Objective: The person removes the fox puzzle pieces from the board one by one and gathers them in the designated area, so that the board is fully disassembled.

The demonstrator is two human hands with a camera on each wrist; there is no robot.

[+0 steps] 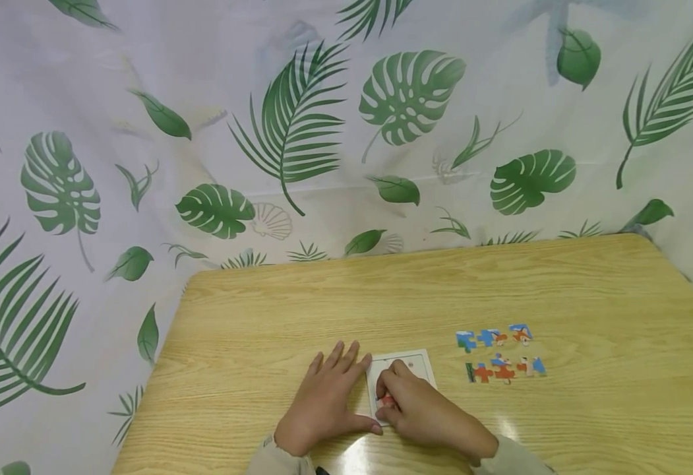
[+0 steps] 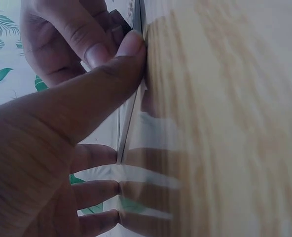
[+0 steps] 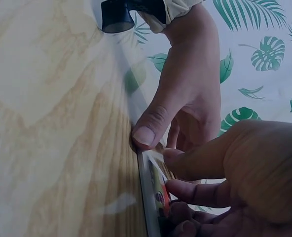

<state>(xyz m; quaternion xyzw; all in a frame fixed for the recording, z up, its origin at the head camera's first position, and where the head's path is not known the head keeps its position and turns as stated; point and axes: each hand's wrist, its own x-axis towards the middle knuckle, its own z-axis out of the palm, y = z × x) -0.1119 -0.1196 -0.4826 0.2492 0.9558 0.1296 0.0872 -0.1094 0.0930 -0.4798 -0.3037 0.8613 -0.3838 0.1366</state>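
A white puzzle tray (image 1: 423,359) with a thin dark printed outline lies on the table. My left hand (image 1: 328,396) rests flat along its left side, fingers spread, the thumb touching the lower left corner. Bent over the tray, my right hand (image 1: 420,406) pinches a small reddish puzzle piece (image 1: 387,400) low on the left part. The fingers hide most of that piece and much of the tray's middle. The right wrist view shows the left thumb against the corner of the tray (image 3: 149,197), with the right fingers beside it.
Right of the tray, several loose jigsaw pieces (image 1: 481,373) lie in two rows, blue and orange-red. The wooden table (image 1: 299,297) reaches back to a white curtain (image 1: 322,231) printed with green leaves.
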